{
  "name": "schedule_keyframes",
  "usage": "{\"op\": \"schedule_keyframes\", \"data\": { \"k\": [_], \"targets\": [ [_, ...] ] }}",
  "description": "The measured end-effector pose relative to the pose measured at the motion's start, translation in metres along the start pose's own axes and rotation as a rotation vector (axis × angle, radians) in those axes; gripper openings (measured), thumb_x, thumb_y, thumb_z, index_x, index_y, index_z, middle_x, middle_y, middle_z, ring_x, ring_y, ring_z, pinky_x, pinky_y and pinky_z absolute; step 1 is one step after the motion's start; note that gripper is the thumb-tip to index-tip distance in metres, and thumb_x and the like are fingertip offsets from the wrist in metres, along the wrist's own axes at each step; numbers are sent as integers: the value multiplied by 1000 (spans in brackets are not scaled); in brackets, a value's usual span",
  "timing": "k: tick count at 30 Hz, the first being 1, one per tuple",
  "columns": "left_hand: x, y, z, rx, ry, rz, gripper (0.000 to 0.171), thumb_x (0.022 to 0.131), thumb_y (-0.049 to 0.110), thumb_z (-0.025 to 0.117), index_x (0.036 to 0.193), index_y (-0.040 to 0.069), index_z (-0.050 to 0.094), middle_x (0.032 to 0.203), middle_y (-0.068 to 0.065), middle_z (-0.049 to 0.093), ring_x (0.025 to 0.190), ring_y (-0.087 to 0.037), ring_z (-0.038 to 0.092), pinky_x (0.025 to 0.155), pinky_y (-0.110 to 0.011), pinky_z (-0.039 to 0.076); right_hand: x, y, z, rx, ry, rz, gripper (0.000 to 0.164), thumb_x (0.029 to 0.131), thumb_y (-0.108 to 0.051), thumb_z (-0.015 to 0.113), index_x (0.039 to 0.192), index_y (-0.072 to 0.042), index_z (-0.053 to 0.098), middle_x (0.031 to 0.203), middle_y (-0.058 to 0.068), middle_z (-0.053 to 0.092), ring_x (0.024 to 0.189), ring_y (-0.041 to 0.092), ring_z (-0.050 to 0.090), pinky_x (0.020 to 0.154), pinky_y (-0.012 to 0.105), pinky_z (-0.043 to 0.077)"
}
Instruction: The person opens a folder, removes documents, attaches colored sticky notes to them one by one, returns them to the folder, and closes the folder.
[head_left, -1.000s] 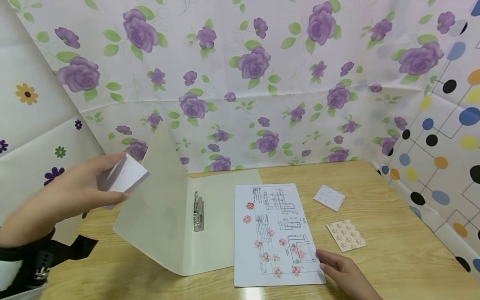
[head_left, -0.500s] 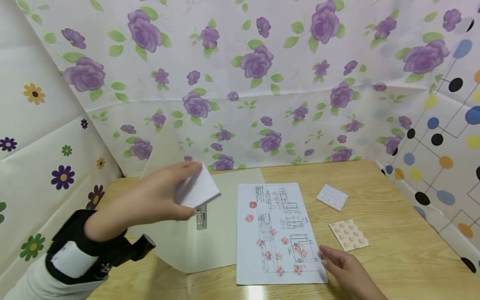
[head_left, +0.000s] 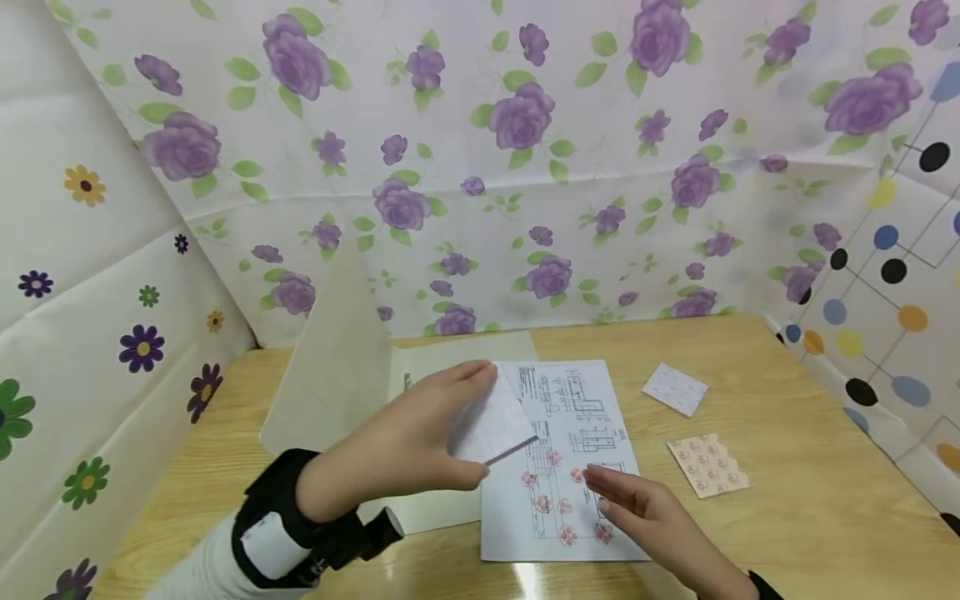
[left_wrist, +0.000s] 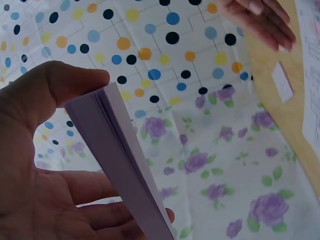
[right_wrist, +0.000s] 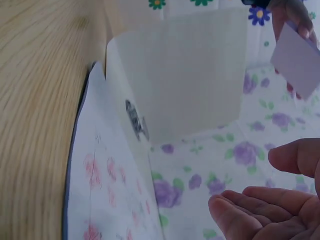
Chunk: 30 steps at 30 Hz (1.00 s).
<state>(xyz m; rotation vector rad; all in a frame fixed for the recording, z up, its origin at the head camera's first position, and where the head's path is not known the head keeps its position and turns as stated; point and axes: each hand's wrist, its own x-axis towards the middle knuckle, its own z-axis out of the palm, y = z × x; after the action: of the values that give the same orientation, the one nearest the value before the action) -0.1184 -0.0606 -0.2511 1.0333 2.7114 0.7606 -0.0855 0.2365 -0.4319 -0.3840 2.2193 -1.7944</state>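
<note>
My left hand [head_left: 412, 442] pinches a small white block of layered paper [head_left: 502, 421] between thumb and fingers. Its layered edge [left_wrist: 120, 160] faces the left wrist camera. The block is held over the left part of a sheet of technical drawings [head_left: 517, 537] dotted with red round stamps. Over the sheet's lower right my right hand [head_left: 652, 512] hovers with fingers extended and nothing in it. A cream file folder [head_left: 330, 367] stands with its left cover raised. Its metal clip [right_wrist: 135, 120] shows in the right wrist view; my left hand hides most of it from the head camera.
Two small square pieces lie on the wooden table at right: a white patterned card [head_left: 675, 389] and a beige patterned card [head_left: 708, 465] with a jagged edge. Flowered sheeting [head_left: 465, 183] rises behind the table, with dotted sheeting [head_left: 900, 333] at right.
My left hand has carried the paper block rightward, from beside the folder's raised cover to over the drawings. My right hand has left the sheet's right edge and moved left above it.
</note>
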Motion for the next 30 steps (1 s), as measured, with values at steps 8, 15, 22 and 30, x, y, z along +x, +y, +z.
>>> {"op": "schedule_keyframes", "data": {
  "k": [8,15,22,30],
  "targets": [
    [11,-3,26,-113,-15,12,90,76,12,81,153,-8,37,161,-22,38,150,-37,38,120,-52,37,10,-22,14,91,-68,-193,51,107,-7,50,144,24,34,146,47,38,123,-14,53,99,11,48],
    [26,-13,52,-237,-8,-6,90,75,10,81,152,-8,39,160,-21,40,147,-35,42,113,-49,45,19,-37,28,123,-24,-243,45,106,-6,50,139,23,43,139,45,48,120,-9,59,97,13,51],
    [34,-21,69,-356,-23,-38,90,75,8,81,153,-8,37,162,-22,37,149,-37,39,115,-51,43,21,-40,29,189,41,-224,50,107,-10,50,141,24,39,129,0,70,116,-4,64,96,16,53],
    [38,-26,79,-415,-42,-76,89,78,13,81,153,-6,38,163,-20,36,156,-39,25,121,-56,33,21,-39,31,238,43,-277,50,106,-7,50,138,29,36,119,-21,71,113,-3,65,94,16,54]
  ]
}}
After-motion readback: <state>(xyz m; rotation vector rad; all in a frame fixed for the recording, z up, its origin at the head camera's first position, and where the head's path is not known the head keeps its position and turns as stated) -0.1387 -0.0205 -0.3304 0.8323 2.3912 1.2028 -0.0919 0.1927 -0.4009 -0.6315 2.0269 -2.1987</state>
